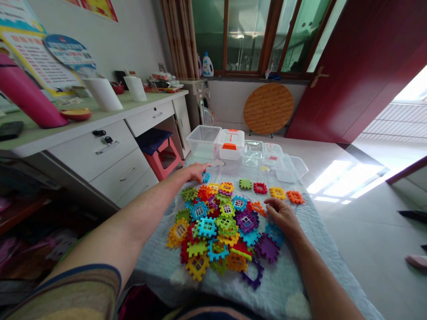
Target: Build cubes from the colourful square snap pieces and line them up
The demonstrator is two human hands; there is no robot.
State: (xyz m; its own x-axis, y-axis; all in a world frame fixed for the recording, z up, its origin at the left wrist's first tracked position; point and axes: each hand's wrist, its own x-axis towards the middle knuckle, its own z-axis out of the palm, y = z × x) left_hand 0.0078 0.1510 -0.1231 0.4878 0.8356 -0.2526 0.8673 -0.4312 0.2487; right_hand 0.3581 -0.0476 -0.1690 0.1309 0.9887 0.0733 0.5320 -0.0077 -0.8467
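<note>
A heap of colourful interlocking plastic waffle tiles lies on a pale blue quilted blanket. My left hand reaches to the far edge of the heap, its fingertips on a small blue tile. My right hand rests on the heap's right side, fingers lightly curled, close to an orange tile and a blue tile. Neither hand grips anything that I can see. Set apart in a row to the right are a green tile, a red tile, a yellow tile and an orange tile.
Beyond the blanket stand a clear plastic box, a lidded box with orange latches and further clear containers. A white desk with drawers runs along the left, with a pink stool beneath its end.
</note>
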